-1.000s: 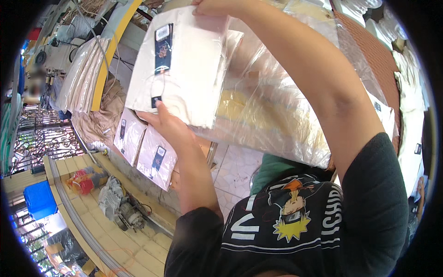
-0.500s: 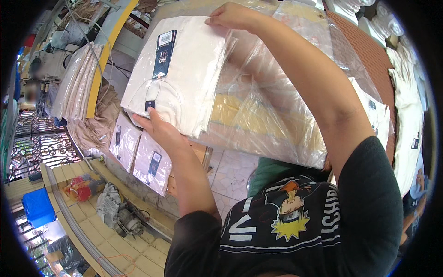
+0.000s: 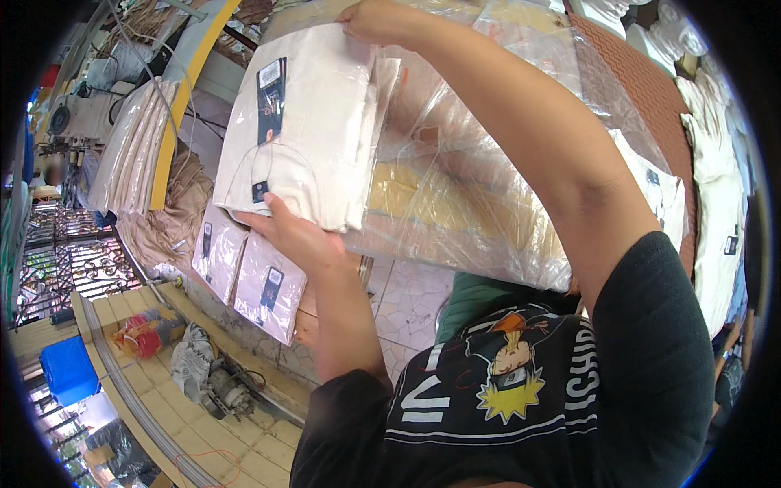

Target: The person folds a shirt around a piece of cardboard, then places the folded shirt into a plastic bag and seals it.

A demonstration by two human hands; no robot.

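Note:
A folded cream T-shirt (image 3: 325, 106) is tilted up over the left end of the plastic-covered table. It carries a dark hang tag (image 3: 271, 102) on a thin string, and a small dark label near its neck. At the neck end my left hand (image 3: 297, 237) grips the shirt from below, thumb on top beside the label. My right hand (image 3: 370, 22) pinches the far corner between thumb and fingers. I cannot tell whether a clear bag covers the shirt. Below my left hand lie two packed pale shirts (image 3: 268, 285) with dark tags, side by side.
Clear plastic sheeting (image 3: 480, 203) covers the table. Bagged shirts (image 3: 134, 150) are stacked at left beside a yellow-edged board (image 3: 175, 122). More white garments (image 3: 712, 187) lie at the right. A motor (image 3: 228, 390) and a blue container (image 3: 69, 368) sit at lower left.
My right hand has moved a little to the left, bringing the shirt's far corner with it. The shirt has turned slightly, and my left hand keeps its grip near the neck.

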